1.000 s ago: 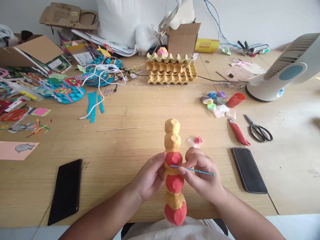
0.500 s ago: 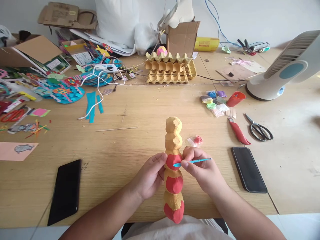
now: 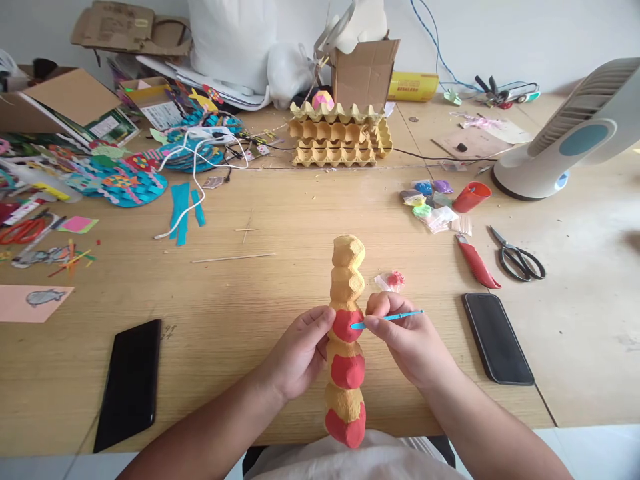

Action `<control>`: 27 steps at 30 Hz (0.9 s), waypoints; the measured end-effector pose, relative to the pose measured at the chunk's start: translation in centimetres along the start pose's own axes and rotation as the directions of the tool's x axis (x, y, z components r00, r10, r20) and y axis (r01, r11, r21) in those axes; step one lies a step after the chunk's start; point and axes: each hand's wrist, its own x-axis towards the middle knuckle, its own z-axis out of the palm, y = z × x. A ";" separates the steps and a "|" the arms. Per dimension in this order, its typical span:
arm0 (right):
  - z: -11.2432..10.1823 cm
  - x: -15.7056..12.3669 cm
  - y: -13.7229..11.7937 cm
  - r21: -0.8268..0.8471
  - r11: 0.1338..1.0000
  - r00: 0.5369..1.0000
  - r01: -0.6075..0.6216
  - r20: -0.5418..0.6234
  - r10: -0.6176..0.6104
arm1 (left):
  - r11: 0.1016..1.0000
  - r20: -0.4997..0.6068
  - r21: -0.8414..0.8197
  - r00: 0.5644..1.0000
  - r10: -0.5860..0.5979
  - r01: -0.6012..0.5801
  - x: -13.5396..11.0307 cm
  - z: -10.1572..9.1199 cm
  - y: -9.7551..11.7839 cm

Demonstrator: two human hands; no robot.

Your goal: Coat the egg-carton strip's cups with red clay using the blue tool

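Note:
A strip of egg carton (image 3: 347,283) stands lengthwise before me, its bumps tan with red clay-like patches on several of them. My left hand (image 3: 304,353) grips its left edge, thumb at the upper red bump and the other fingers partly hidden behind. In my right hand (image 3: 407,340) a thin blue modelling tool (image 3: 395,317) is pinched between thumb and fingers. Its flat blade lies against the upper red bump. Just beyond the right hand rests a small clear bag with red clay (image 3: 395,280).
Phones lie at left (image 3: 131,383) and right (image 3: 497,339). Scissors (image 3: 520,259), a red-handled cutter (image 3: 476,261), a red cup (image 3: 471,196) and colored clay packets (image 3: 425,200) sit on the right. Egg cartons (image 3: 340,137) are stacked behind; a fan (image 3: 565,140) stands far right.
The blue tool's blade has shifted slightly right on the upper red bump, and its handle end has tipped up. The carton strip's lower end has swung slightly left.

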 end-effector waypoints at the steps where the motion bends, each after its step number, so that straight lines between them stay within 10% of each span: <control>1: 0.0 0.0 0.0 0.012 1.000 1.000 0.004 0.003 -0.004 | 1.000 -0.002 0.000 1.000 -0.001 0.001 0.0 0.0 0.0; 27: 0.0 0.1 0.2 0.023 1.000 1.000 0.008 0.029 -0.008 | 0.999 0.004 -0.032 1.000 -0.014 0.014 -0.1 0.0 -0.1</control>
